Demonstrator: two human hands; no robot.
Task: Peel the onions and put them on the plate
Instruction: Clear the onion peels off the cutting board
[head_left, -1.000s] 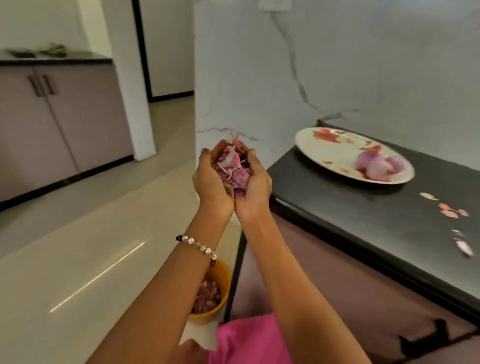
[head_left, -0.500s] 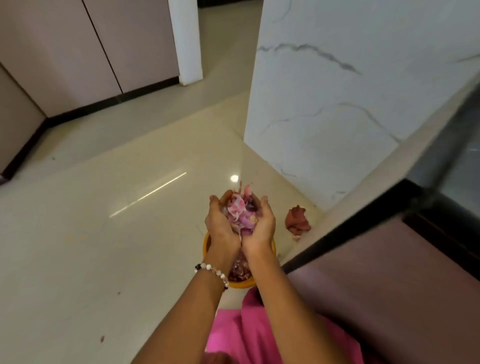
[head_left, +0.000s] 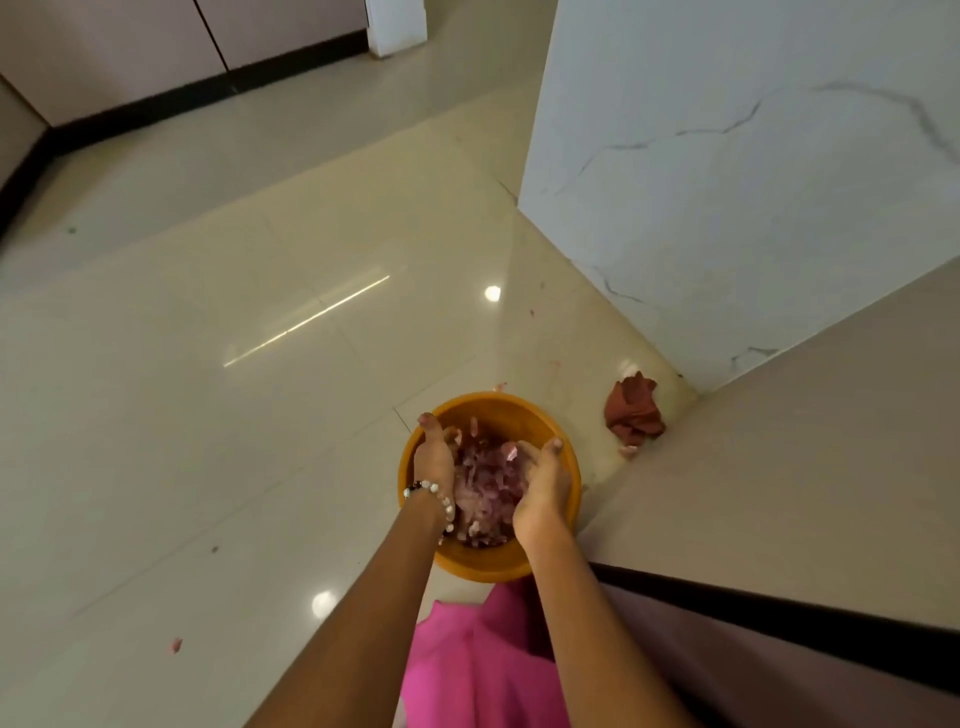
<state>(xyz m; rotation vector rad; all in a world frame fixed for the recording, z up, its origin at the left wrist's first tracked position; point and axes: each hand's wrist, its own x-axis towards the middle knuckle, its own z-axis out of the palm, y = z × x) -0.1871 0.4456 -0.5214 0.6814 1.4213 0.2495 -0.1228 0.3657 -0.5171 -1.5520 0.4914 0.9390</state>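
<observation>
A heap of purple onion peels (head_left: 485, 491) lies in an orange bowl (head_left: 483, 569) that stands on the floor beside the counter. My left hand (head_left: 434, 460), with a bead bracelet on the wrist, is inside the bowl at its left side. My right hand (head_left: 540, 486) is at the bowl's right side. The palms face each other a little apart, fingers relaxed, with the peels between and under them. The plate and the peeled onions are out of view.
A crumpled brown cloth (head_left: 634, 413) lies on the floor at the foot of the marble wall (head_left: 727, 182). The counter's side panel (head_left: 779, 493) rises at the right. A peel scrap (head_left: 176, 645) lies on the tiles at the left. Pink clothing (head_left: 483, 665) is below.
My cupped hands carried the peels from counter height down to the bowl on the floor. They have parted and the peels have dropped into the bowl. The view tilted down, so the plate left the view.
</observation>
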